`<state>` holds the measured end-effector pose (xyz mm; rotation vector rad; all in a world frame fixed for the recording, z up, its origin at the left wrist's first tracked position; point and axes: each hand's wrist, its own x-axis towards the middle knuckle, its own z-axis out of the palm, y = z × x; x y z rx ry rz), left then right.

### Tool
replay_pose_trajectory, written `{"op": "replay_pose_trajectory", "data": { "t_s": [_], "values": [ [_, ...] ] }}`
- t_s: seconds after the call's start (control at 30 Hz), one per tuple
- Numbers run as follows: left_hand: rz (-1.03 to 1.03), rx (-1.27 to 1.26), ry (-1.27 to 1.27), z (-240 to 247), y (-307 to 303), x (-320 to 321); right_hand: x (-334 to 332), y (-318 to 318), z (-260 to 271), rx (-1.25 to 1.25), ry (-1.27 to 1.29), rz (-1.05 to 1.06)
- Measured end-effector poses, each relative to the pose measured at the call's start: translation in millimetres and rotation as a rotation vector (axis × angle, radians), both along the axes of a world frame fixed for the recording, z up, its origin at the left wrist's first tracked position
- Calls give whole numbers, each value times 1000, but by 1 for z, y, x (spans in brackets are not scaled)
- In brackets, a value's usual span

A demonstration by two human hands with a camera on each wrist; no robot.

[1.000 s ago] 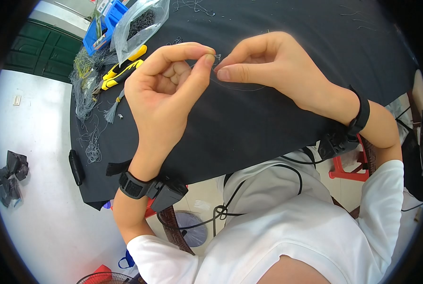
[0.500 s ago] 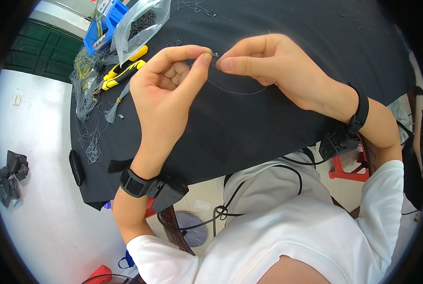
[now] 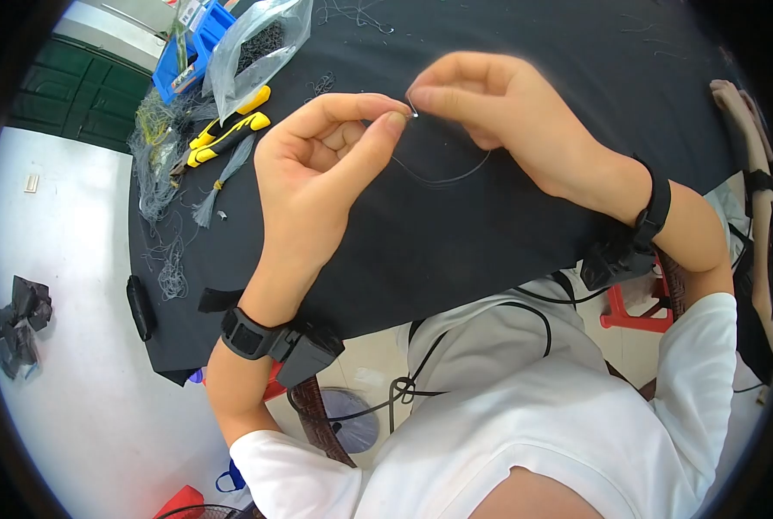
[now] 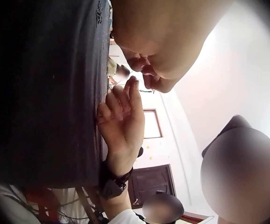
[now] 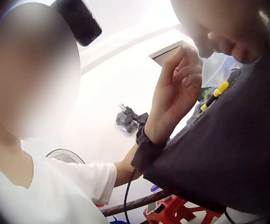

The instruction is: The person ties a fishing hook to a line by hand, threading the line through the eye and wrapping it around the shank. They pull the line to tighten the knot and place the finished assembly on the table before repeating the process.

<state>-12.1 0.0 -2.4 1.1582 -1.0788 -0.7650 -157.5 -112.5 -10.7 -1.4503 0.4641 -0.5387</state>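
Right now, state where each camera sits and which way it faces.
Head: on the head, facing forward and down at left hand and right hand; white shirt shows.
Left wrist: on that wrist, facing past the left hand toward the right hand; both show.
Right wrist: on that wrist, facing past the right hand toward the left hand; both show.
Head and right wrist share yellow-handled pliers.

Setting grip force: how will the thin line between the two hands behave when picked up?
Probably flexible but slightly springy: the thin line bows in a smooth, open curve between the left hand and right hand. Likely very light, given how fine it looks. Possibly tangle-prone: the loose grey strands lie snarled.
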Motion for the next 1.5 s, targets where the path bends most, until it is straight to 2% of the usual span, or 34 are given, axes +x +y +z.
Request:
{"op": "replay_pose_trajectory", "data": {
  "t_s": [0.13, 0.23, 0.43, 0.53, 0.73, 0.93, 1.13, 1.23, 1.5],
  "values": [
    [-4, 8, -52, -2, 1, 6, 0, -1, 1, -8, -106, -31],
    [29, 44, -95, -1, 1, 8, -2, 0, 5, -158, -153, -26],
    [78, 7, -37, -2, -1, 3, -6, 1, 7, -256, -138, 12],
    [59, 2, -88, -3, 0, 9, -8, 3, 10, -289, -104, 21],
    [82, -40, -93, -2, 0, 9, -5, -1, 4, -276, -117, -68],
    [110, -34, -80, -1, 0, 7, -6, 3, 5, -230, -131, 53],
    [111, -22, -132, -2, 0, 9, -8, 7, 9, -361, -180, 117],
    [107, -20, -141, -2, 0, 7, -7, 6, 7, -471, -206, 67],
    [66, -45, -177, -1, 1, 4, -6, 7, 8, -401, -231, -14]
  ]
}}
